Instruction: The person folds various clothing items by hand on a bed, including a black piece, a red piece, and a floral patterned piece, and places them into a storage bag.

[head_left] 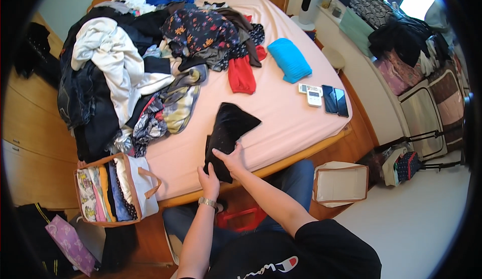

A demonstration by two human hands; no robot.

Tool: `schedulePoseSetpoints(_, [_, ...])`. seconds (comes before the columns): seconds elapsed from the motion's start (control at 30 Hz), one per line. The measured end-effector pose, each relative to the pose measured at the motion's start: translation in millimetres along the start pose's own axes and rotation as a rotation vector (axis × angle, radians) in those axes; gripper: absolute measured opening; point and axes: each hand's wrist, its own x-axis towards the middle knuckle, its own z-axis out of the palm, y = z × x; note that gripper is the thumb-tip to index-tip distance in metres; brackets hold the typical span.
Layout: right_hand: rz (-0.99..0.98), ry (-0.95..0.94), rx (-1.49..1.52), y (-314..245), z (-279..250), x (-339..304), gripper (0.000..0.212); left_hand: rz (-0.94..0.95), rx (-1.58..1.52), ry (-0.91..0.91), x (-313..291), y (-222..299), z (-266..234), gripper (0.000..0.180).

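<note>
A dark, velvety black garment [226, 131], partly folded, lies across the near edge of the bed in front of me. My left hand [209, 181], with a metal watch on its wrist, is closed on the lower left edge of the cloth. Higher up, my right hand [231, 159] grips the garment's right side, its thumb across the top of the fabric. The fingertips under the cloth are hidden. To the left, a white-and-brown storage box [149, 203] holds a row of folded clothes standing on edge.
A large heap of clothes [110, 63] covers the bed's left side. A folded blue cloth [289, 60], two white remote-like devices [314, 97] and a dark phone [330, 99] lie on the pink sheet [281, 128]. A second storage box [341, 182] stands on the floor at right.
</note>
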Motion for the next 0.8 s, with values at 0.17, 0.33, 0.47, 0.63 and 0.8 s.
schedulePoseSetpoints(0.17, [-0.016,-0.211,-0.012,-41,-76,36,0.104,0.034,-0.010,-0.393,-23,27,25,0.026])
schedulePoseSetpoints(0.33, [-0.075,-0.305,0.005,-189,-198,58,0.087,0.599,0.349,-0.495,4,71,71,0.047])
schedulePoseSetpoints(0.47, [-0.368,-0.010,-0.478,-290,-282,174,0.089,0.674,0.833,-0.506,26,71,134,0.078])
schedulePoseSetpoints(0.63, [-0.506,0.026,-0.354,-401,-360,361,0.087,0.593,0.919,-0.544,40,59,172,0.083])
schedulePoseSetpoints(0.8, [-0.358,-0.029,-0.328,-386,-364,484,0.099,0.532,1.058,-0.564,64,25,194,0.083])
